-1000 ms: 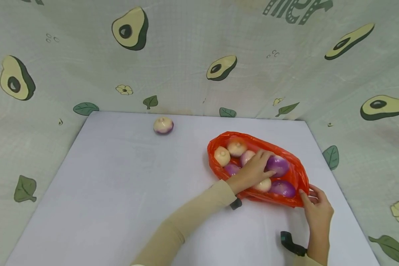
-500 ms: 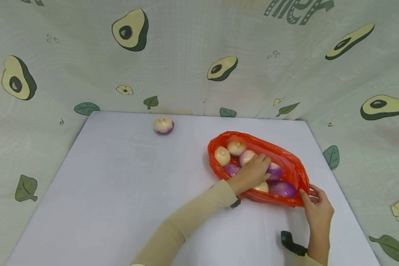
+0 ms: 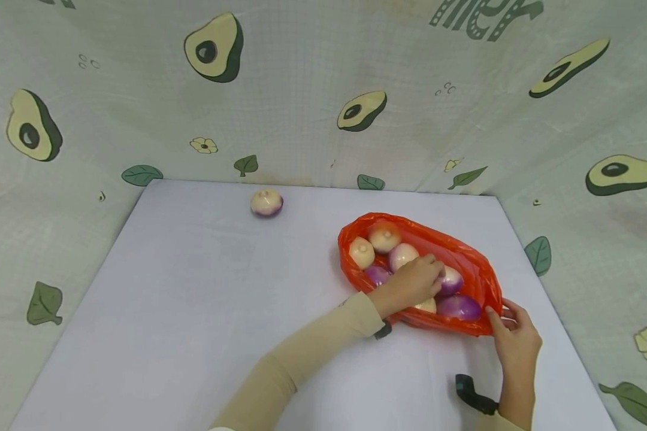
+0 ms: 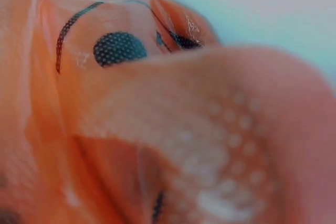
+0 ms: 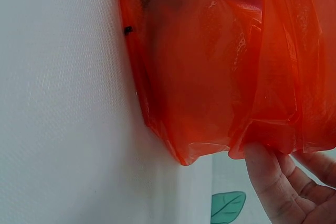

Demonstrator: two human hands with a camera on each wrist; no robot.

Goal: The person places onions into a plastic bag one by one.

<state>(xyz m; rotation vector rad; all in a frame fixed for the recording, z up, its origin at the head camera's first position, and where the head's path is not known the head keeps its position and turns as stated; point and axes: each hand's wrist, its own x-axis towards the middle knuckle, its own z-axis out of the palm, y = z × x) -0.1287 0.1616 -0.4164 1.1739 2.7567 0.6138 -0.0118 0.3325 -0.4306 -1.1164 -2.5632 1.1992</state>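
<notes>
A red plastic bag (image 3: 474, 263) lies on the table with its mouth spread wide and several purple-and-white onions inside. My left hand (image 3: 410, 282) reaches in over the near rim, its fingers curled at the left side of an onion (image 3: 452, 281). Below that one lies a deeper purple onion (image 3: 460, 307). At the bag's right end my right hand (image 3: 516, 338) pinches the rim between thumb and fingers; in the right wrist view its fingertips meet the plastic edge. Blurred plastic with dark print fills most of the left wrist view, hiding the left fingers.
A single onion (image 3: 266, 203) sits apart near the table's back edge, left of centre. The white table (image 3: 194, 299) meets a cloth backdrop (image 3: 291, 90) printed with avocados, behind and at both sides.
The onion under my left fingers has shifted slightly toward me and turned, now showing more of its pale side. My left fingers have curled in closer. My right hand keeps its hold on the rim.
</notes>
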